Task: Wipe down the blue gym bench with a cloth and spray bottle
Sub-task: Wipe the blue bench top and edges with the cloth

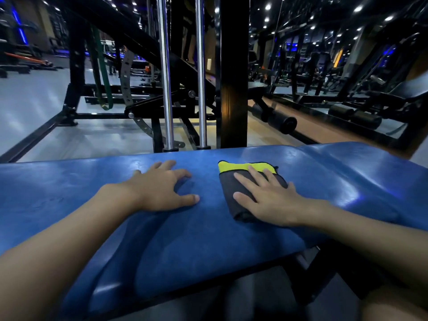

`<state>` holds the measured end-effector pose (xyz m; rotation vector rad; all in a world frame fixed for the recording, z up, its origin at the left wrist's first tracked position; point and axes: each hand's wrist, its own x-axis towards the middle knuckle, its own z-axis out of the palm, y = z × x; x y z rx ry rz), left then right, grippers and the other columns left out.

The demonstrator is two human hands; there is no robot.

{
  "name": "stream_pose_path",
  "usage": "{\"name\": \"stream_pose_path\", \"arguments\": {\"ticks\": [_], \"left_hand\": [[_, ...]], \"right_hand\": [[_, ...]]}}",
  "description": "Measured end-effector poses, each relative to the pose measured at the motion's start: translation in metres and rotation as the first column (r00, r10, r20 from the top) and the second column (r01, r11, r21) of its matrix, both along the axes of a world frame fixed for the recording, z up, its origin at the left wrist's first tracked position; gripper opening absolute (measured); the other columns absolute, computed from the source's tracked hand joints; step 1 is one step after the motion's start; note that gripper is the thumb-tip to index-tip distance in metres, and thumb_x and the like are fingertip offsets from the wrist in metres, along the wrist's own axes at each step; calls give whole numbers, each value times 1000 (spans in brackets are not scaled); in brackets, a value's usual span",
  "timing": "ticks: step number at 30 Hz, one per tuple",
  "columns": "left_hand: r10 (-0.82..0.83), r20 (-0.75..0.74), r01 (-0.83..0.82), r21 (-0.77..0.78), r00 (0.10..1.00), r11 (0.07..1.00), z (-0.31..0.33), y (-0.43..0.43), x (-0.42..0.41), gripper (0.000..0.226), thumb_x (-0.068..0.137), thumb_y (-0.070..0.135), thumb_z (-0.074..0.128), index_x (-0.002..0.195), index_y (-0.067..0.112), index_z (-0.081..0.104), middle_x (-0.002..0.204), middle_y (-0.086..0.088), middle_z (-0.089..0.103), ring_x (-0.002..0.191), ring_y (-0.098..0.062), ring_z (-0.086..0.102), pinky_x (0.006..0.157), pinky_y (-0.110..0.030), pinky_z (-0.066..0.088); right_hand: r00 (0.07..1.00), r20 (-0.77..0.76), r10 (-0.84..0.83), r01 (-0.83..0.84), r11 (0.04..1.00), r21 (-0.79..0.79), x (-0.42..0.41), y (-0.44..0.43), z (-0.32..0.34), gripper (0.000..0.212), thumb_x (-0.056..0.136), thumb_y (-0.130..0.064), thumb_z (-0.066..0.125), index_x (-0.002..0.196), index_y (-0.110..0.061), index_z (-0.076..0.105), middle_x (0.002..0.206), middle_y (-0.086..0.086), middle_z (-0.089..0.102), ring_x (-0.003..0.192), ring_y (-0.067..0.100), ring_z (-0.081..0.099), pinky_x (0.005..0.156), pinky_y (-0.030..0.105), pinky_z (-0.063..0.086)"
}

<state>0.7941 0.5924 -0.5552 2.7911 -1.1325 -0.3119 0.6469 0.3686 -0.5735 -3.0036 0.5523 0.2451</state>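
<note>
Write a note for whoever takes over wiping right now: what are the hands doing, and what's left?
Left hand: open, fingers spread, resting on the blue bench, holding nothing.
Right hand: flat, pressing the folded grey-and-yellow cloth onto the bench.
Spray bottle: not in view.
Done: cannot tell how much is wiped.
To do: wipe along the whole pad.

On and behind the bench
The bench spans the near scene; the left hand rests on it left of centre; the cloth lies right of that hand, under the right hand; beyond the far edge stand two upright bars, a post just right of them.
</note>
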Motion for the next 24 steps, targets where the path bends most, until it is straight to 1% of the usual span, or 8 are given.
{"name": "stream_pose_path", "arguments": {"ticks": [4,8,13,17,20,21,22,24], "left_hand": [[-46,29,42,119,999,992,-3,6,10,85,75,91,40,149,54,22,157,12,28,148,-19,25,113,-59,27],[-81,49,73,148,995,986,-7,7,12,93,72,96,29,152,51,15,160,11,22,150,-19,16,114,-58,23],[-132,76,120,149,988,981,-10,12,15,107,53,99,4,149,54,10,159,10,22,148,-17,19,111,-57,26],[-137,113,122,130,984,984,-14,15,15,105,56,98,0,150,52,10,159,10,21,147,-17,19,110,-55,26],[-128,121,115,103,984,988,-17,16,13,119,45,102,-11,150,53,11,161,8,20,149,-19,17,112,-56,23],[-123,118,112,95,985,989,-17,17,12,119,45,103,-8,151,53,13,161,8,20,149,-19,17,112,-56,22],[-116,110,107,85,987,991,-17,17,12,113,51,103,-1,151,53,16,161,8,22,149,-20,18,113,-56,22],[-105,93,99,60,990,993,-14,19,10,92,71,97,20,151,51,21,160,7,25,149,-20,19,114,-55,21]], "right_hand": [[998,59,-18,20,999,-40,43,-7,-1,60,93,-73,16,150,-57,5,165,-16,-7,152,22,-7,113,65,13],[994,105,-26,31,998,-46,114,-18,2,59,95,-70,17,151,-54,12,165,-14,4,151,24,2,111,68,14],[991,125,-54,59,998,-36,165,-22,3,58,93,-68,18,149,-52,17,164,-9,15,149,29,11,107,70,18],[992,117,-38,42,999,-33,144,-18,-1,58,96,-65,13,152,-51,11,167,-9,2,152,27,2,111,70,12],[997,80,-1,4,999,-40,102,-7,-4,58,96,-67,10,152,-53,4,167,-9,-6,153,25,-5,113,68,11],[997,73,15,-11,999,-48,83,-1,-4,59,96,-67,10,152,-53,3,167,-10,-8,153,25,-7,114,67,12],[997,66,29,-25,998,-62,64,6,-4,60,95,-67,9,153,-52,2,166,-10,-9,153,24,-8,114,66,13],[998,42,57,-53,995,-86,26,21,-2,62,95,-66,7,153,-50,-2,166,-10,-14,153,23,-10,116,63,12]]}}
